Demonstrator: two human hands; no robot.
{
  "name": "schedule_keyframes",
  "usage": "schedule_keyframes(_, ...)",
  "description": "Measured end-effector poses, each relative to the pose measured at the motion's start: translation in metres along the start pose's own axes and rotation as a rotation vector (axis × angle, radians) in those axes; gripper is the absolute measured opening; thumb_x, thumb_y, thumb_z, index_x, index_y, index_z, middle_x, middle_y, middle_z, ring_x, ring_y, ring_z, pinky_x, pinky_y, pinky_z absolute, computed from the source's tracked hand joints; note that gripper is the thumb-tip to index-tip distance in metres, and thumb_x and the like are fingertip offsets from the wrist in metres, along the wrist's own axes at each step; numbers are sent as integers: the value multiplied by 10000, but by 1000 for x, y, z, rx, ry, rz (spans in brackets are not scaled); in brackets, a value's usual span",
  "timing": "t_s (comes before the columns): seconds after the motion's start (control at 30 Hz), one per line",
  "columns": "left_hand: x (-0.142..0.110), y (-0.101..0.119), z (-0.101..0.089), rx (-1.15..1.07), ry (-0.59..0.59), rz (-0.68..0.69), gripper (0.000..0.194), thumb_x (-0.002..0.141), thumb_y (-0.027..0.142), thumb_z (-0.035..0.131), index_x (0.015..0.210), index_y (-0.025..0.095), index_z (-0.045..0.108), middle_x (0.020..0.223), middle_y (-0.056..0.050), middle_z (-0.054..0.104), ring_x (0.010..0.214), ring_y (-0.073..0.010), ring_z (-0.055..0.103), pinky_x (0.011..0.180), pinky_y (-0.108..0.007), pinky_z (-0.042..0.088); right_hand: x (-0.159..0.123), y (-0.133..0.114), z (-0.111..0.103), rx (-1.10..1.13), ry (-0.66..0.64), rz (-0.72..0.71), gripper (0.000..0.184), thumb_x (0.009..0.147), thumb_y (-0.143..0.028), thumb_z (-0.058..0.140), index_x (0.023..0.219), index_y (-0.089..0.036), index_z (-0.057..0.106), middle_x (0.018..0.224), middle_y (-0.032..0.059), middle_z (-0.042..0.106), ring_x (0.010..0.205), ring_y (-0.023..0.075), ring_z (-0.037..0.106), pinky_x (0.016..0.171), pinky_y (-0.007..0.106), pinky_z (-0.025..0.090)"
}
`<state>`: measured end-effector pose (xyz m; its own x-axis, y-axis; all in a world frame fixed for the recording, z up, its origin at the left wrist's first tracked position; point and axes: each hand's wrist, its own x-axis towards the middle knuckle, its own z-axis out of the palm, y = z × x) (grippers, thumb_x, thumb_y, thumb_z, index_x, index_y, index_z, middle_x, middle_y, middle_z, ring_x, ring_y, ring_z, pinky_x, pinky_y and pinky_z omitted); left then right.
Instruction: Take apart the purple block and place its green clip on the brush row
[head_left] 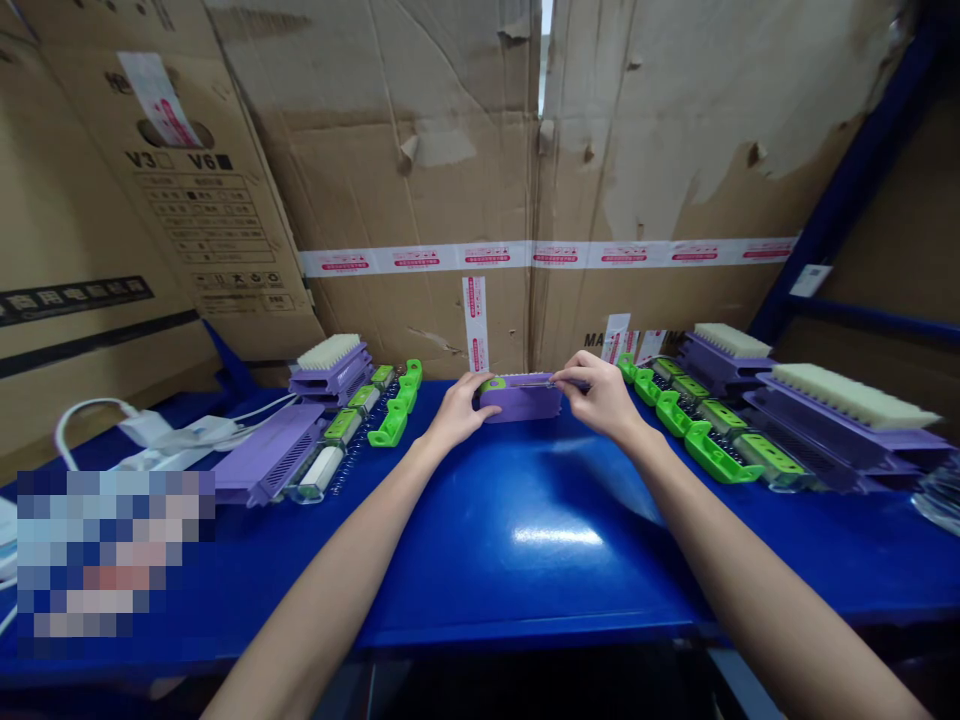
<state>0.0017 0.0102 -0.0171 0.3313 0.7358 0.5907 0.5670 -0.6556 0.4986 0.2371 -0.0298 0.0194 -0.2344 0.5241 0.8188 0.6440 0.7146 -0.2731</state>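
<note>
My left hand (459,405) grips the left end of a purple plastic housing (523,404), thumb on its front and fingers over the top. A bright green piece shows at the housing's top left. My right hand (598,395) is closed in a pinch around a slim tool with a thin metal shaft; its shaft lies along the housing's top edge, pointing left. The tool's exact kind is too small to tell. The housing stands on edge on the blue table (480,560), toward the back.
Green brackets (397,405), clear-cased green-topped units and purple housings (270,455) with cream blocks line the left. Similar brackets (709,455), units and housings (817,435) line the right. A white power strip (180,440) with cables sits left. Cardboard (420,180) walls the back.
</note>
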Motion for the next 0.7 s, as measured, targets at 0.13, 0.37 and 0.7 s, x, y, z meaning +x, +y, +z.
schedule_keyframes(0.13,0,1,-1,0,4,20,507,686,178,744,1158,186,561,1130,-65,600,1064,-202,567,962,-369,465,0,-2,0,19,-21,20,171,789,-137,565,740,-197,717,720,34,589,665,157,566,604,282,447)
schedule_keyframes(0.37,1,6,-1,-6,-4,19,497,661,170,759,1125,191,583,1096,-55,614,1028,-199,577,937,-363,473,0,-4,4,-2,-60,113,178,776,-144,555,720,-196,716,704,35,580,656,156,558,602,277,446)
schedule_keyframes(0.7,7,4,4,-152,-67,-26,525,634,120,756,1129,196,597,1106,-60,609,1022,-193,586,924,-366,503,4,3,-6,82,-109,212,141,738,-144,590,717,-176,726,722,39,612,677,162,585,622,282,445)
